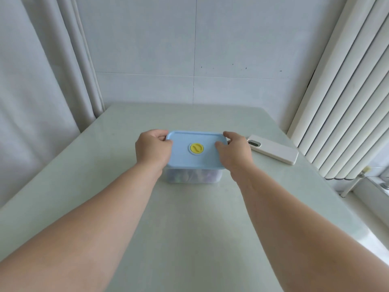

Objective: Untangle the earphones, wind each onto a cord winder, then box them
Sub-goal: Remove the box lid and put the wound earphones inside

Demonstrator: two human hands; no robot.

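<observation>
One tabletop point(189, 228) carries one clear box point(192, 178) at its middle; the contents show only as a coloured blur and cannot be counted. One blue lid point(195, 159) covers the box. It looks like rigid, light, smooth plastic, so you take it at the short ends, where it may slip. Your two hands do so: left hand point(152, 148) and right hand point(233, 150) each curl their fingers round an end, thumb on top. One white phone point(273, 151) lies just beside your right hand. One yellow knob point(196, 148) marks the lid's centre.
</observation>
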